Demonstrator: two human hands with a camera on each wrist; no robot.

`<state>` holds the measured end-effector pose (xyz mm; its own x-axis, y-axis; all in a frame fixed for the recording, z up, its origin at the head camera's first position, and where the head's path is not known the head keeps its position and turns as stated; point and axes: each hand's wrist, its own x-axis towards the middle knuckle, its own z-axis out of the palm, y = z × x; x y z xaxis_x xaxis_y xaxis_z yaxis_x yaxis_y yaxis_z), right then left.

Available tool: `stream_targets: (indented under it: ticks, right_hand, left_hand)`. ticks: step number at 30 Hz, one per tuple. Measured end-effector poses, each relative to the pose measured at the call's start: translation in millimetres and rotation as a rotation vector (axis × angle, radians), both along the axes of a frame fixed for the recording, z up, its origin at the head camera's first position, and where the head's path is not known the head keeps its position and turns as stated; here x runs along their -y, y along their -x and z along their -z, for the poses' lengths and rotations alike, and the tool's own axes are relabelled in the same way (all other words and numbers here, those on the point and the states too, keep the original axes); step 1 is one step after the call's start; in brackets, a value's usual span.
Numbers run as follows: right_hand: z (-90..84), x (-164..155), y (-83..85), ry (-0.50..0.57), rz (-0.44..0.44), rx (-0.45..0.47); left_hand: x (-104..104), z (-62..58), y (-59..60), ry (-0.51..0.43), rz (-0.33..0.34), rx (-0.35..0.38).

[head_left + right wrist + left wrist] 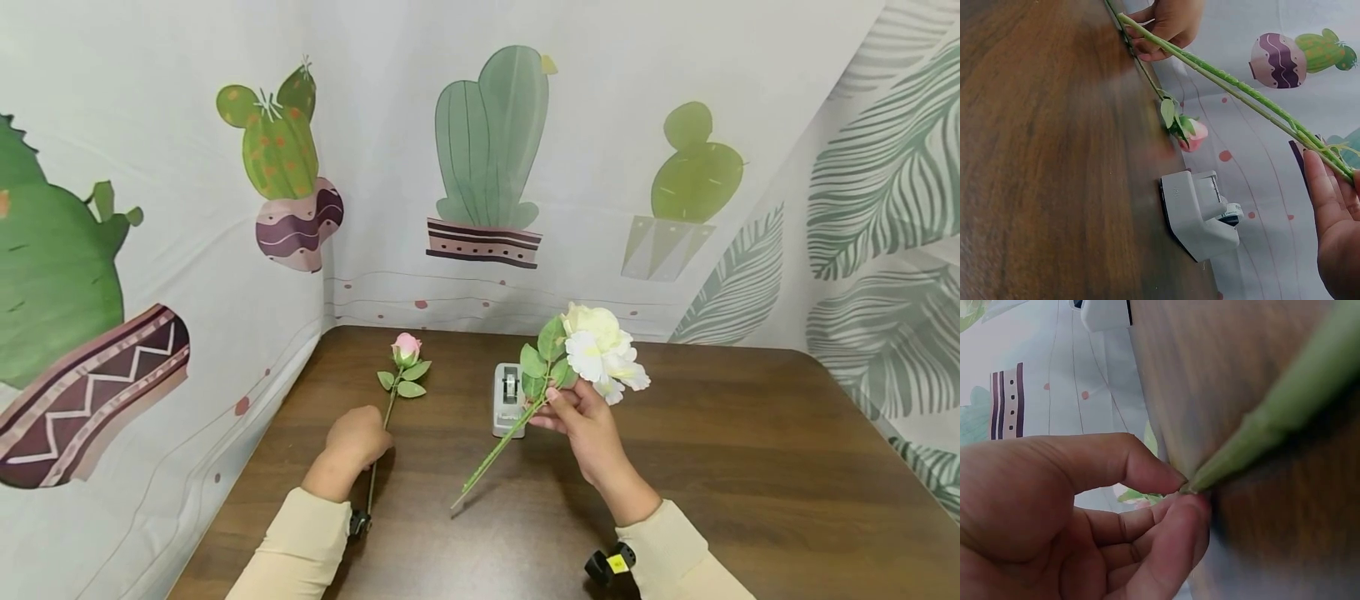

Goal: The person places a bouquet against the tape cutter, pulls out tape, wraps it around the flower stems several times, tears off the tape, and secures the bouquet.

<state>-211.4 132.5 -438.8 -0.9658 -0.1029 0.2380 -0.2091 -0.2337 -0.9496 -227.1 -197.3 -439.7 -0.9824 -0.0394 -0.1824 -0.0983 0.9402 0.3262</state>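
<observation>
A pink rose [406,348] lies on the brown table [735,467], bud toward the back wall. My left hand [367,446] rests over its stem; in the left wrist view thumb and forefinger pinch the green stem [1272,419]. My right hand [558,408] holds a white flower [600,350] by its long stem, raised above the table with the cut end slanting down to the left. In the right wrist view that stem [1241,87] runs across to my right hand [1329,181], with the pink rose [1191,132] beyond it.
A grey tape dispenser [508,400] stands on the table between the two flowers, just left of my right hand, also seen as the tape dispenser [1200,215]. Cactus-print cloth walls close in the table at the back and left; a leaf-print cloth hangs at the right.
</observation>
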Motion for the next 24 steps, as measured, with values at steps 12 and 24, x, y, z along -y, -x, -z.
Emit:
stream_targets:
  ticks: [12,24]
  right_hand:
    - [-0.3,-1,0.1,-0.001,-0.003,0.008]
    - [-0.5,0,-0.6,-0.004,-0.012,0.015]
  left_hand:
    - [-2,-6.4,-0.1,-0.051,0.014,-0.047]
    - [-5,-11.8,1.2,-0.191,0.042,-0.077]
